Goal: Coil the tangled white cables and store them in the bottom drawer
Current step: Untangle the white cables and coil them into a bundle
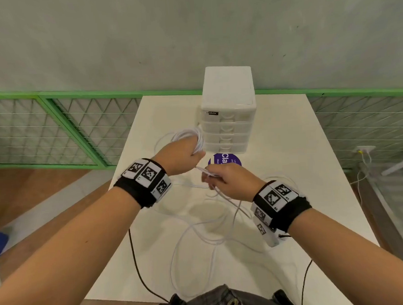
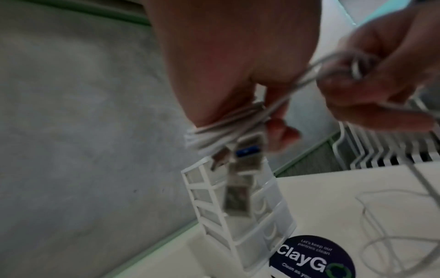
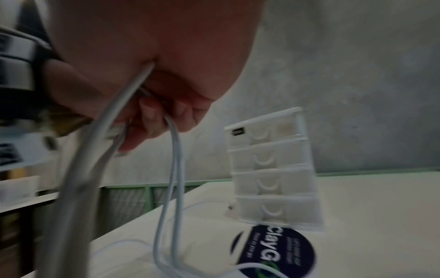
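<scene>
My left hand [image 1: 184, 154] grips a bundle of coiled white cable [image 1: 192, 138] just left of the white drawer unit [image 1: 228, 117]. In the left wrist view the coil [image 2: 221, 129] wraps around the fingers, with USB plugs [image 2: 247, 152] hanging below. My right hand [image 1: 223, 178] pinches loose strands of the cable [image 3: 171, 169] close beside the left hand. More white cable [image 1: 201, 235] lies in loose loops on the table [image 1: 290, 161] under both hands. All of the unit's drawers look closed, including the bottom drawer [image 1: 226, 147] [image 3: 276, 210].
A round purple sticker [image 1: 224, 160] lies on the table in front of the drawer unit. Thin black wires [image 1: 136, 262] hang off the near table edge. A green-framed mesh fence [image 1: 76, 127] runs behind the table, against a grey wall.
</scene>
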